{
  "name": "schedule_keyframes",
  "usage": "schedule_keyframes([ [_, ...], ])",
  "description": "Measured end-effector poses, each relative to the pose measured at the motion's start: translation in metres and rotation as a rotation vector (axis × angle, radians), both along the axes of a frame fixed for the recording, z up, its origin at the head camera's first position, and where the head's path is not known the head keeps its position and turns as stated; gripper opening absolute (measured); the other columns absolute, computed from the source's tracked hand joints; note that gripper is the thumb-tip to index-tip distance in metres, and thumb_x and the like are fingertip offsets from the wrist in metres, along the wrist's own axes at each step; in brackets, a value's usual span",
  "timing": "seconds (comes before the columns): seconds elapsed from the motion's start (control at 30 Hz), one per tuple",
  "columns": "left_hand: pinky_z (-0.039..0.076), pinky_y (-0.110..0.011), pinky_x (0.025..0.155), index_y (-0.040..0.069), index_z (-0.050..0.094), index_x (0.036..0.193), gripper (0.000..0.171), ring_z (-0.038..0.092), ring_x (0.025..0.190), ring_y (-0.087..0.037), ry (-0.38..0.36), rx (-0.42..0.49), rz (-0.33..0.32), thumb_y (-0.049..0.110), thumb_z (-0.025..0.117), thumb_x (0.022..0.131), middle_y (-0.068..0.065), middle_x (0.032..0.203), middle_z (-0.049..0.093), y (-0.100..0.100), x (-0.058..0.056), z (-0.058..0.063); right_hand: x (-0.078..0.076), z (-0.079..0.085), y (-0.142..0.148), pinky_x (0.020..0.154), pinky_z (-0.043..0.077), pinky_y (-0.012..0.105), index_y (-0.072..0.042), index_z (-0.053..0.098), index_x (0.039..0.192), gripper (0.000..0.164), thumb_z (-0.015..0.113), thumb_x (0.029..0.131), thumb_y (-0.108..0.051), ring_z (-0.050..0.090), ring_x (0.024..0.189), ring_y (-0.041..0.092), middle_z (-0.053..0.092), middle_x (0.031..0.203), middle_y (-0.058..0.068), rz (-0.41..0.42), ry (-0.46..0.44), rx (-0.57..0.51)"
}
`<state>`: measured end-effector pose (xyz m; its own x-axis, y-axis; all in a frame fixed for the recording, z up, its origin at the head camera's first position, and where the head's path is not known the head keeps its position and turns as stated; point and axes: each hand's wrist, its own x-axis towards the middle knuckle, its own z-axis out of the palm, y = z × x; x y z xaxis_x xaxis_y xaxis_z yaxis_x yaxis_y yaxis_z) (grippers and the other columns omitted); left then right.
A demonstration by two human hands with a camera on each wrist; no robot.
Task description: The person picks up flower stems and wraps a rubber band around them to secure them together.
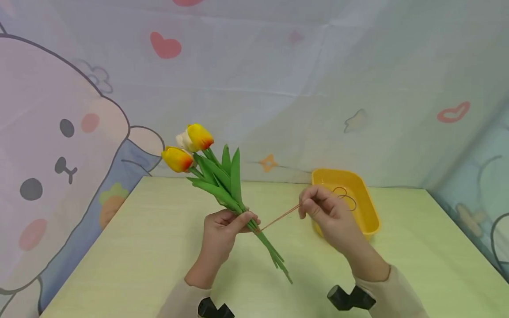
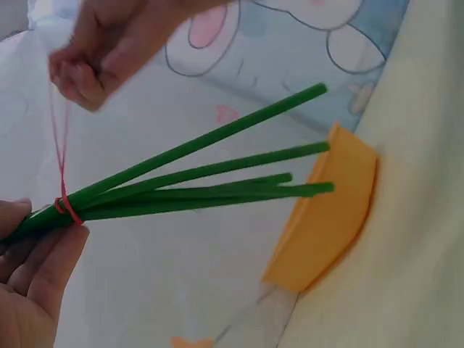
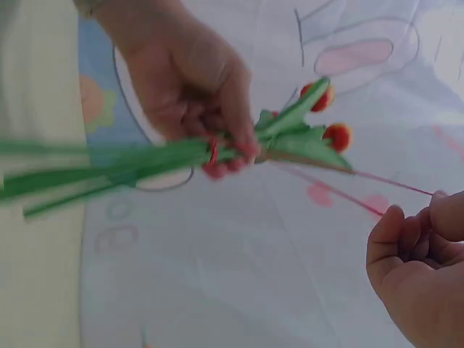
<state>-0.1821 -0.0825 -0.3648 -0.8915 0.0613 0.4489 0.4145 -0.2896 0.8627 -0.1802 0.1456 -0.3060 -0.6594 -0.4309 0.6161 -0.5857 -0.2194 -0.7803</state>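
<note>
My left hand (image 1: 223,229) grips a bunch of artificial tulips (image 1: 222,185) by the stems, just below the leaves. Yellow-orange and whitish blooms point to the upper left. A red rubber band (image 2: 67,206) loops round the stems beside my left fingertips. Its free end is stretched away from the stems, and my right hand (image 1: 332,216) pinches it between thumb and fingers. In the left wrist view, several green stem ends (image 2: 239,152) spread out past the band. The right wrist view shows both strands of the band pulled taut, with the stems blurred.
Behind my right hand, a yellow tray (image 1: 367,212) stands at the back right of the light table (image 1: 131,247), with a few thin bands (image 1: 350,201) inside. A printed cloth backdrop (image 1: 254,88) rises along the table's rear edge.
</note>
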Motion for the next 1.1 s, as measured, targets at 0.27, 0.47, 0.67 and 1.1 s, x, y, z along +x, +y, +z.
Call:
schedule_keyframes([
  [0.27,0.059,-0.022,0.070,0.009,0.071,0.097,0.018,0.072,0.083,-0.014,-0.095,0.324,-0.555,0.006,0.054,0.099,0.000,0.088,0.072,-0.005,0.014,0.016,-0.036,-0.037,0.008,0.069,0.039,0.020,-0.013,0.058,0.096,0.022,0.037,0.105,-0.011,0.040,0.077,0.011,0.049,0.085,-0.004,0.355,-0.431,-0.099],
  [0.47,0.057,-0.017,0.075,0.004,0.067,0.097,0.019,0.071,0.091,-0.018,-0.187,0.578,-0.482,0.005,0.049,0.101,-0.005,0.093,0.072,-0.009,0.015,0.023,-0.020,-0.073,-0.024,0.074,0.046,0.017,-0.015,0.061,0.096,0.010,0.053,0.100,-0.019,0.050,0.078,0.007,0.055,0.085,-0.006,0.344,-0.531,-0.072],
  [0.67,0.058,-0.023,0.078,0.005,0.067,0.091,0.016,0.072,0.089,-0.018,-0.254,0.561,-0.174,0.003,0.053,0.098,-0.007,0.089,0.071,-0.004,0.010,0.019,0.020,-0.089,-0.070,0.083,0.051,0.020,-0.015,0.059,0.094,0.010,0.051,0.101,-0.016,0.053,0.083,0.006,0.055,0.088,-0.006,0.314,-0.755,-0.172],
  [1.1,0.060,-0.036,0.074,-0.018,0.066,0.090,0.016,0.072,0.079,-0.016,0.039,-0.019,0.154,-0.002,0.067,0.088,0.002,0.081,0.073,0.002,0.001,-0.001,0.049,-0.033,-0.059,0.079,0.052,0.021,-0.014,0.060,0.091,0.012,0.053,0.100,-0.018,0.053,0.078,0.009,0.052,0.084,-0.004,0.096,-0.653,-0.061],
])
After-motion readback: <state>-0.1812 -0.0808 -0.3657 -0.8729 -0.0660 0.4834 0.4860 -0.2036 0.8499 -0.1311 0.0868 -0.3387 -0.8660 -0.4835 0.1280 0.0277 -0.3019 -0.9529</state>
